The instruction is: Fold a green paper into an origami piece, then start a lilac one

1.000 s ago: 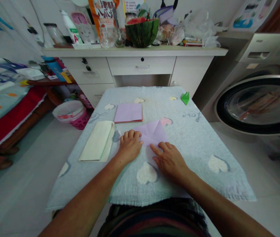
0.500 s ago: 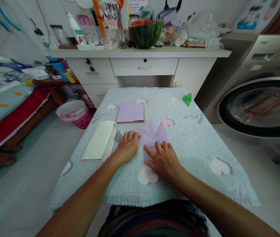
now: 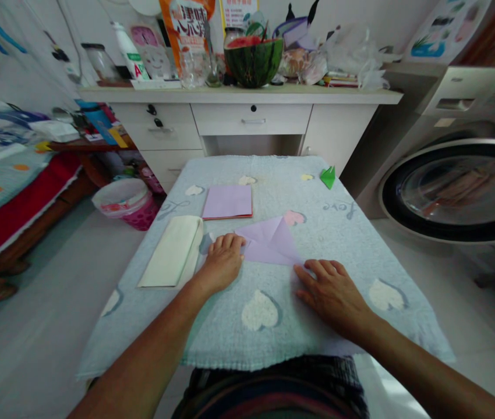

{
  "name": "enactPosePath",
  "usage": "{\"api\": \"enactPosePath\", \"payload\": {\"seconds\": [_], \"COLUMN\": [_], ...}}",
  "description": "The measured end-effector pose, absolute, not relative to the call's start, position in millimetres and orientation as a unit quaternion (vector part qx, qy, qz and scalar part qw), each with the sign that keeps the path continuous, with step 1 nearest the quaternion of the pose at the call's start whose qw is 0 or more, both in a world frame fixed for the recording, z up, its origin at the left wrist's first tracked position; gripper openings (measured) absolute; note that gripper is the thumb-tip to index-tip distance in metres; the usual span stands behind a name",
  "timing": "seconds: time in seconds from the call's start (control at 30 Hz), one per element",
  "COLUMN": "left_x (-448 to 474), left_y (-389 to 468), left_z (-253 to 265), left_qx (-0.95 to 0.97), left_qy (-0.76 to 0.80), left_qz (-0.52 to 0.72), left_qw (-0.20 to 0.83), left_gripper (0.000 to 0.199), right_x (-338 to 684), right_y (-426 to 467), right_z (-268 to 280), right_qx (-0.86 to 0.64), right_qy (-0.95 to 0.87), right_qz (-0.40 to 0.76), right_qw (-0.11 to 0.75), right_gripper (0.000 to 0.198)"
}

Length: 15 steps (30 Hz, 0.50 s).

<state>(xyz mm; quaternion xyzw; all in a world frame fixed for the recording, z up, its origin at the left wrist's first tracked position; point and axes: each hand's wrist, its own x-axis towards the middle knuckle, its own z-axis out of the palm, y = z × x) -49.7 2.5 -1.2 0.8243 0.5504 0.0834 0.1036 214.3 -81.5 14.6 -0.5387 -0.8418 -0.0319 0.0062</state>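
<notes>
A partly folded sheet of purple paper (image 3: 269, 241) lies on the cloth-covered table (image 3: 317, 233). My left hand (image 3: 225, 259) rests palm down on its left end, fingers extended, hiding that corner. At the paper's lower right corner is my right hand (image 3: 330, 291), its fingers stretched out and the index fingertip touching the edge. Beyond the left hand sits a square stack of paper (image 3: 227, 202), purple on top with a red edge below. To the left of that hand lies a folded cream-coloured cloth or paper (image 3: 172, 251).
A small green folded-paper piece (image 3: 328, 177) lies near the table's far right corner. Behind the table, a white desk (image 3: 254, 96) bears a cut watermelon (image 3: 254, 63) and jars. A washing machine (image 3: 457, 169) stands right, a pink bin (image 3: 129, 203) left.
My right hand has slid rightward along the paper's near edge to its right corner. My left hand stays on the left end. The view has shifted slightly.
</notes>
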Motion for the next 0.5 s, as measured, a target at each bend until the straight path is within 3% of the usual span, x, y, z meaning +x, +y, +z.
{"api": "enactPosePath", "payload": {"seconds": [0.13,0.23,0.37,0.5], "left_x": [-50.6,-50.1,-48.4,-46.9], "left_y": [3.6,4.5,7.6,11.8], "left_z": [0.0,1.0,0.4,-3.0], "left_qx": [0.824,0.822,0.817,0.809], "left_qy": [0.549,0.550,0.546,0.548], "left_qz": [0.084,0.104,0.149,0.185], "left_qw": [0.107,0.107,0.108,0.108], "left_gripper": [0.025,0.026,0.022,0.014], "right_x": [228.7,233.5,229.3,213.2], "right_y": [-78.7,-63.2,-19.9,31.3], "right_z": [23.5,38.3,47.4,32.2], "right_qx": [-0.528,-0.507,-0.503,-0.586], "right_qy": [-0.849,-0.861,-0.855,-0.780], "right_qz": [-0.023,0.027,0.121,0.151], "right_qw": [-0.005,0.001,0.039,0.159], "right_gripper": [0.033,0.013,0.015,0.057]}}
